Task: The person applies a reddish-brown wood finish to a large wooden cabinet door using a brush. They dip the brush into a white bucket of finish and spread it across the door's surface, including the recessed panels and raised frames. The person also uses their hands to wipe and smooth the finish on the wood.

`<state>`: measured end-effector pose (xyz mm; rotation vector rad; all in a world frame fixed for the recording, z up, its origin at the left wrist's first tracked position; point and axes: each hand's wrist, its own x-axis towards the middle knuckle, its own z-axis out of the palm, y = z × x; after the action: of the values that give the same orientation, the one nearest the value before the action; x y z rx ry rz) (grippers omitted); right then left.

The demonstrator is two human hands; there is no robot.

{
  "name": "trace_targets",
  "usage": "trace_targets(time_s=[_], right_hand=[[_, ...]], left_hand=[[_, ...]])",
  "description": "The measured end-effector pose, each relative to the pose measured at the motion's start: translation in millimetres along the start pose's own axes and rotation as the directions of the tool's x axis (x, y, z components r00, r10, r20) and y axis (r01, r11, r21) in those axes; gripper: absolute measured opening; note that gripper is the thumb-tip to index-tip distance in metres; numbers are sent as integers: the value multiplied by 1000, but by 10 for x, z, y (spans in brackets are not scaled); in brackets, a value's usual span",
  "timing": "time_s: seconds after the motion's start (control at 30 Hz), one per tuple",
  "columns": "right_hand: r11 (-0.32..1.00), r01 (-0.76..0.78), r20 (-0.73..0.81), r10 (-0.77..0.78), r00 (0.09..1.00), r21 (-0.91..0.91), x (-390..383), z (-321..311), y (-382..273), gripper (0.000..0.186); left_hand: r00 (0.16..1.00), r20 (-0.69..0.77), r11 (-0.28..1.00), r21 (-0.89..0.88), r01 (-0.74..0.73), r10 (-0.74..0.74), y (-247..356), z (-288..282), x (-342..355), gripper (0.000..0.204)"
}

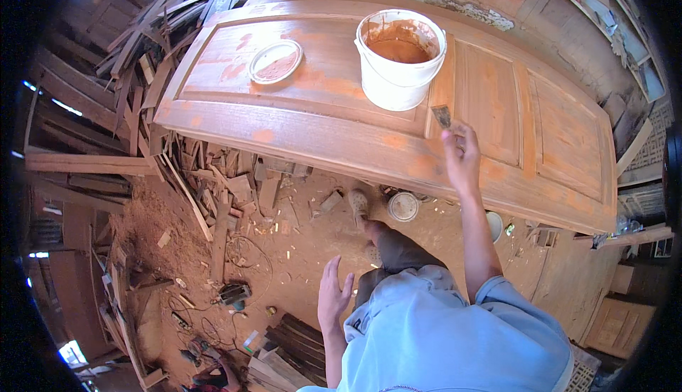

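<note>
My right hand (462,150) holds a small putty knife (440,115) over the wooden panel door (256,118), just right of and below a white bucket (394,86) containing reddish-brown paste. A white lid (275,61) smeared with pinkish residue lies on the door's left panel. Orange-brown patches mark the wood in several places. My left hand (334,292) hangs low beside my body, away from the door, fingers apart and holding nothing.
Scrap boards (142,72) are heaped at the left and beneath the door. A container (403,206) stands under the door's near edge. On the dusty floor lie a power tool (234,294), cords and stacked planks (291,346). Another panel door (619,326) is at lower right.
</note>
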<state>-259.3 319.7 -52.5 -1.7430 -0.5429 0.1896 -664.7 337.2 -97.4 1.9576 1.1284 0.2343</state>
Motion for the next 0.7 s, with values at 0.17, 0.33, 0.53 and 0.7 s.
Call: trace_targets(time_s=[0.17,0.33,0.53,0.7], right_hand=[[968,-163,-103,184,977,189,874,176,-398,52],[960,-228,61,221,973,163,1389,325,-418,54],[716,-403,86,436,896,570,1155,453,-397,43],[620,-428,82,506,859,658,1218,436,-600,33]], left_hand=[[993,-96,972,-230,40,-64,182,-432,912,42],[969,-225,920,-349,-178,102,698,-903,2323,38],[870,-473,926,-374,-56,-139,363,-1612,4635,41],[878,-472,944,-317,-93,-72,225,-1723,5452,44]])
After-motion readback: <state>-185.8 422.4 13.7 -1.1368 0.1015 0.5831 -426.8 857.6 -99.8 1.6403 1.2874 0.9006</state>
